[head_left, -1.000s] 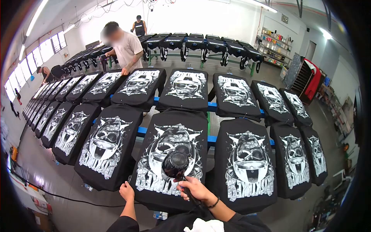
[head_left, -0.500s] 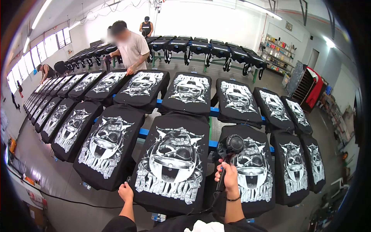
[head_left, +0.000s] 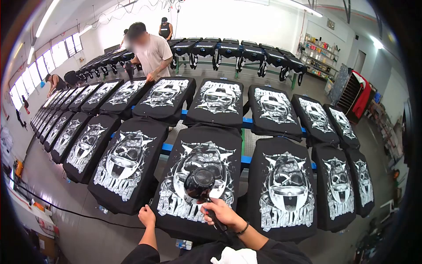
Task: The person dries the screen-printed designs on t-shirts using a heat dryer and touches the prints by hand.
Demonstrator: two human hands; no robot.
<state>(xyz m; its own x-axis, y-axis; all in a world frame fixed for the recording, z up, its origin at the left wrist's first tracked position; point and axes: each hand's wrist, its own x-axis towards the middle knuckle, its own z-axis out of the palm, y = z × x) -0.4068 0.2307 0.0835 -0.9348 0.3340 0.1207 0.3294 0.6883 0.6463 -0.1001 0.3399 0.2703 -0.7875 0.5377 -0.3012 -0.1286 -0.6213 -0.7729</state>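
My right hand [head_left: 223,214] is wrapped round the handle of a black hair dryer [head_left: 199,184]. The dryer is over the printed front of a black T-shirt [head_left: 200,149], which is stretched over a flat board in front of me. Its print is a white and grey skull-like figure with lettering below, partly covered by the dryer. My left hand [head_left: 147,216] is closed beside that shirt's lower left edge; whatever it may hold is hidden. A black cord [head_left: 88,216] runs from the left towards my left wrist.
Another printed shirt [head_left: 288,189] lies just right, one of several in two long rows. Blue rails [head_left: 247,123] show between the boards. Across the row stands a person in a light shirt [head_left: 151,55] holding a dark tool. Shelves of containers [head_left: 318,55] stand at the back right.
My right hand has swung the hair dryer left, from the shirt on the right to over the shirt in front of me. My left hand stays closed near the same edge.
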